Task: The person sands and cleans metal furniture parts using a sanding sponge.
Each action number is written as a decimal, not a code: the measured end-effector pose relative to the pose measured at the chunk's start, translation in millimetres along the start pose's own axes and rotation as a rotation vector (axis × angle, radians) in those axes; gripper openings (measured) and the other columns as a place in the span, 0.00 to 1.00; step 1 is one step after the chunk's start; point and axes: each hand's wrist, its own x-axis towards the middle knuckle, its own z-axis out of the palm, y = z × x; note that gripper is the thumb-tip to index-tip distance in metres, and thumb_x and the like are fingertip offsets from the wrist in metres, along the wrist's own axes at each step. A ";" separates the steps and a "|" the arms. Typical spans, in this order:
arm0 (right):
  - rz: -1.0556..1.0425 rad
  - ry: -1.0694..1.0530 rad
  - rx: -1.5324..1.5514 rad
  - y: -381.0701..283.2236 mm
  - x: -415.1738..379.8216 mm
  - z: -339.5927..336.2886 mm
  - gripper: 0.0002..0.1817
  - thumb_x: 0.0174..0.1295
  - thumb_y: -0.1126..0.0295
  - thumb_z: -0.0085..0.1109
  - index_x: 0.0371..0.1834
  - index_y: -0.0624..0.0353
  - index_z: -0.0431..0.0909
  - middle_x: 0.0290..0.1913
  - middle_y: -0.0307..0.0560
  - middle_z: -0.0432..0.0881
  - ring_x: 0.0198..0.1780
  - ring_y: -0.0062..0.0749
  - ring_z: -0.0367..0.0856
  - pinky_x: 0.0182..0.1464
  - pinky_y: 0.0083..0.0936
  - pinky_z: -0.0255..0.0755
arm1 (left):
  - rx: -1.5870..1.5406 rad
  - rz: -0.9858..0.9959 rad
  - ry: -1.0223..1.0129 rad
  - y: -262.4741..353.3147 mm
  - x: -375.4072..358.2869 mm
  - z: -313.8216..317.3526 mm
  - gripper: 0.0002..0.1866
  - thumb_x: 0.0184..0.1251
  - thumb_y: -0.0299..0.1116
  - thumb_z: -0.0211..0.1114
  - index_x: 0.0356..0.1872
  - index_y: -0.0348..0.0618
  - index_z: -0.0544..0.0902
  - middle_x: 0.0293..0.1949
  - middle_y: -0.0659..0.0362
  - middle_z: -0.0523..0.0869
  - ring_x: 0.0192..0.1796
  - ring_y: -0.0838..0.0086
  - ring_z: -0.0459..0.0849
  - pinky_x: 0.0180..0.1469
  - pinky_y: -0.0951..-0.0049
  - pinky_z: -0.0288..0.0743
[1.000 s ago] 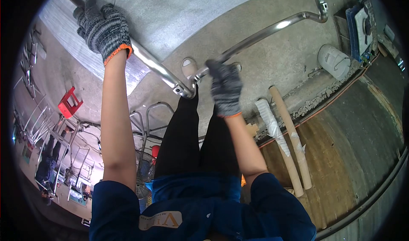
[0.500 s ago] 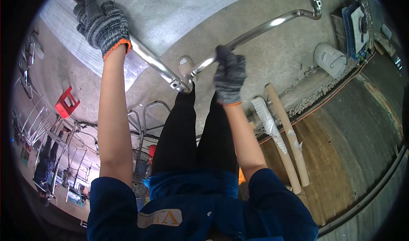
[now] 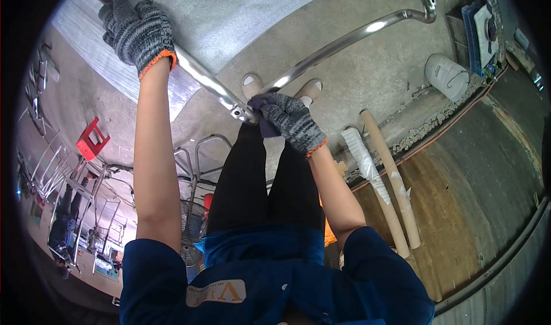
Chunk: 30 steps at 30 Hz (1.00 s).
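Note:
A shiny bent metal tube frame point(image 3: 206, 82) stretches in front of me, its corner with a holed end fitting close to my legs. My left hand point(image 3: 139, 33), in a grey knit glove with an orange cuff, is closed round the frame's left tube near the top. My right hand point(image 3: 290, 121), gloved the same way, is at the corner, pressing a dark purple-grey sheet point(image 3: 270, 129) round the tube there. Part of the sheet hangs out below the fingers, and the glove hides the tube end under it. From the corner, the right-hand tube curves away to another bend.
White sheeting point(image 3: 229, 18) covers floor ahead. To the left are a red stool point(image 3: 92, 139) and metal racks; a fan point(image 3: 193, 221) stands beside my legs. Rightward lie two cardboard tubes point(image 3: 391, 175), one partly wrapped, and a white bucket point(image 3: 446, 78). A person point(image 3: 62, 227) is far left.
My right hand has moved down and left along the tube to the corner, and the dark sheet now shows. My left hand keeps its place.

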 end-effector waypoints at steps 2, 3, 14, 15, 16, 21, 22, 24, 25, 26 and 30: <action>-0.076 0.030 -0.061 3.7 1.6 2.5 0.12 0.69 0.72 0.54 0.49 0.58 0.85 0.48 0.48 0.88 0.51 0.38 0.85 0.57 0.28 0.76 | 0.015 -0.026 -0.017 1.7 2.0 -0.3 0.26 0.65 0.40 0.62 0.65 0.54 0.76 0.69 0.48 0.71 0.70 0.50 0.70 0.72 0.54 0.62; -0.148 0.065 -0.125 7.0 0.5 3.7 0.12 0.69 0.72 0.54 0.49 0.58 0.85 0.48 0.48 0.88 0.50 0.38 0.85 0.56 0.28 0.76 | 0.025 -0.054 -0.038 3.3 1.1 -0.8 0.25 0.65 0.40 0.62 0.65 0.54 0.76 0.69 0.48 0.71 0.70 0.51 0.70 0.72 0.54 0.62; -0.590 0.603 -0.751 21.0 10.0 6.1 0.18 0.54 0.79 0.60 0.48 0.54 0.85 0.41 0.47 0.87 0.41 0.44 0.83 0.45 0.36 0.78 | -0.014 -0.024 -0.009 6.4 -1.3 -1.7 0.24 0.63 0.37 0.60 0.62 0.53 0.77 0.66 0.46 0.73 0.69 0.52 0.70 0.73 0.55 0.59; -0.626 0.685 -0.806 21.2 17.0 -12.1 0.16 0.54 0.80 0.61 0.46 0.50 0.84 0.42 0.42 0.87 0.40 0.43 0.82 0.44 0.36 0.78 | -0.028 -0.015 -0.009 4.3 -2.0 -1.3 0.23 0.63 0.36 0.60 0.62 0.53 0.77 0.65 0.47 0.73 0.69 0.52 0.71 0.72 0.55 0.60; -0.646 0.727 -0.914 16.3 22.8 -39.6 0.19 0.54 0.79 0.61 0.48 0.48 0.84 0.43 0.39 0.87 0.40 0.39 0.82 0.43 0.34 0.77 | -0.046 0.000 -0.011 3.8 -2.7 -1.0 0.23 0.63 0.35 0.60 0.61 0.52 0.77 0.65 0.47 0.74 0.68 0.52 0.71 0.71 0.55 0.62; -0.679 1.065 -1.107 -42.0 76.7 -239.9 0.13 0.63 0.72 0.57 0.45 0.42 0.87 0.34 0.40 0.86 0.35 0.42 0.80 0.39 0.35 0.76 | 0.003 -0.094 -0.071 15.6 -1.4 -7.9 0.26 0.63 0.29 0.60 0.65 0.50 0.75 0.67 0.46 0.72 0.67 0.51 0.72 0.70 0.57 0.63; -0.725 1.098 -1.061 -51.9 77.3 -247.7 0.13 0.65 0.72 0.54 0.47 0.43 0.86 0.34 0.46 0.85 0.37 0.46 0.80 0.40 0.38 0.76 | 0.000 -0.092 -0.069 16.2 -1.9 -8.3 0.26 0.63 0.29 0.60 0.65 0.50 0.74 0.67 0.45 0.72 0.67 0.51 0.72 0.71 0.57 0.62; -0.518 1.121 -1.216 -24.6 67.2 -211.0 0.15 0.65 0.73 0.53 0.49 0.44 0.85 0.33 0.50 0.83 0.37 0.46 0.81 0.39 0.39 0.77 | -0.025 -0.116 -0.093 17.4 -4.8 -9.8 0.28 0.65 0.28 0.59 0.68 0.50 0.72 0.72 0.40 0.65 0.73 0.49 0.65 0.74 0.56 0.56; -0.481 1.115 -1.258 -9.9 55.0 -166.2 0.13 0.64 0.72 0.55 0.49 0.44 0.84 0.39 0.46 0.84 0.36 0.45 0.79 0.36 0.40 0.74 | -0.034 -0.105 -0.088 17.3 -5.9 -9.3 0.28 0.66 0.28 0.58 0.69 0.49 0.71 0.73 0.38 0.64 0.74 0.49 0.64 0.75 0.56 0.55; -0.624 1.110 -1.208 19.4 53.9 -130.0 0.16 0.63 0.73 0.57 0.51 0.41 0.83 0.40 0.44 0.84 0.38 0.42 0.80 0.38 0.38 0.76 | -0.037 -0.096 -0.081 16.4 -6.9 -9.4 0.28 0.66 0.27 0.58 0.69 0.49 0.70 0.73 0.37 0.62 0.75 0.48 0.63 0.75 0.56 0.54; -0.649 0.898 -0.954 6.8 42.5 -106.8 0.16 0.62 0.75 0.57 0.48 0.40 0.86 0.40 0.40 0.86 0.41 0.39 0.83 0.44 0.35 0.79 | -0.084 -0.156 -0.111 18.9 -7.1 -9.2 0.28 0.68 0.25 0.56 0.70 0.49 0.70 0.75 0.38 0.60 0.76 0.48 0.61 0.76 0.56 0.52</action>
